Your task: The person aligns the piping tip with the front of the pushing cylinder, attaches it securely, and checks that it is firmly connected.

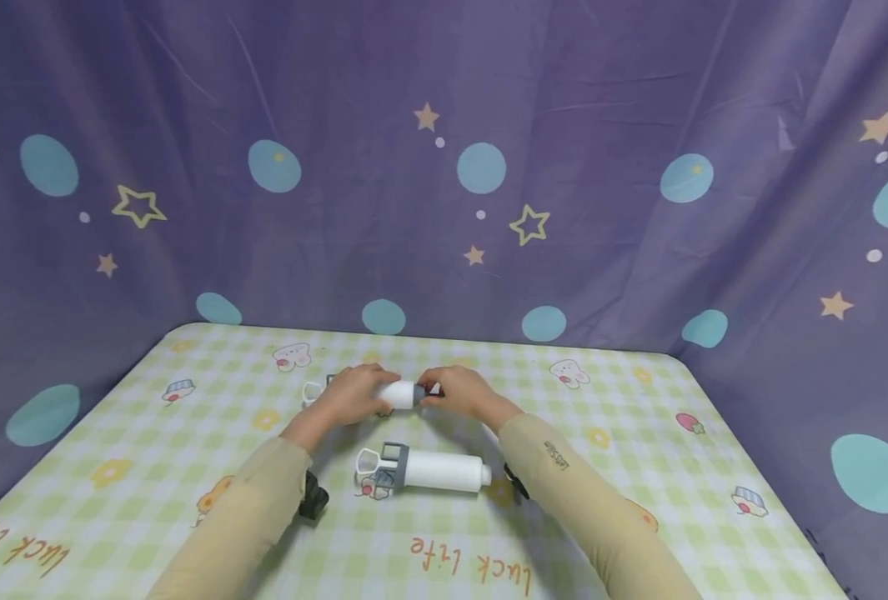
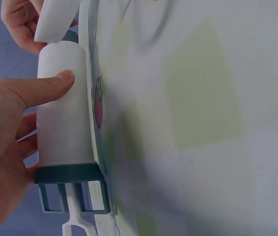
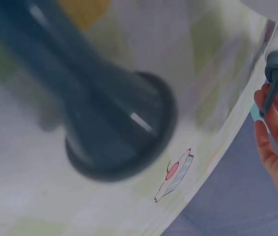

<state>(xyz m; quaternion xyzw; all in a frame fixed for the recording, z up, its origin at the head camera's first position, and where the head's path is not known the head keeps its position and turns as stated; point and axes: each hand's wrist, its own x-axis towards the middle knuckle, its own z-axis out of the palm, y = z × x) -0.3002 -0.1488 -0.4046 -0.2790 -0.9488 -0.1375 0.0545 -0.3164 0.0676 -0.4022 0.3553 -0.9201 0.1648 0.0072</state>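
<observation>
My left hand (image 1: 357,394) grips the white barrel of a large syringe (image 2: 65,128) near the far side of the table. Its grey-blue collar with finger loops (image 2: 72,174) and white plunger stem are at the left end. At the right end, my right hand (image 1: 460,392) pinches the dark grey-blue nozzle (image 3: 274,73) with thumb and fingers. The nozzle sits against the barrel's end. Closer to me lies a second white syringe (image 1: 444,472), its grey collar to the left and a short bare tip to the right. Another dark nozzle (image 3: 117,128) looms large in the right wrist view.
Both syringes are on a table with a green-and-white checked cloth (image 1: 609,533) printed with small pictures. A purple curtain (image 1: 383,67) rises behind the far edge. A black device (image 1: 313,498) shows beneath the left sleeve.
</observation>
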